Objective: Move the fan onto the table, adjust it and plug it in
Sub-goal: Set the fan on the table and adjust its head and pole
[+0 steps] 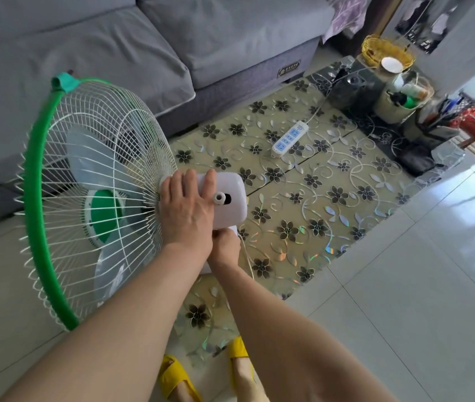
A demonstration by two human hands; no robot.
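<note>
stood at the near edge of the flower-patterned table (302,175), the fan (100,198), cage facing the sofa (85,68). left hand (185,208) lay flat, fingers spread, over the white motor housing (230,198) just behind the cage. right hand (224,242) sat curled around the neck under the housing, apparently gripping it (fingertips hidden). looked top-heavy and light for its bulk: stiff plastic body, thin springy wire cage likely to bend if squeezed, blades brittle. best held at housing and neck, as here, never by the wires. counted: one fan, three pale blades, one knob (219,197) on top, one white cord (246,256) trailing down, one power strip (290,138) well apart on the table, still unplugged from the fan by the look of it. two yellow slippers (174,378) below.
</note>
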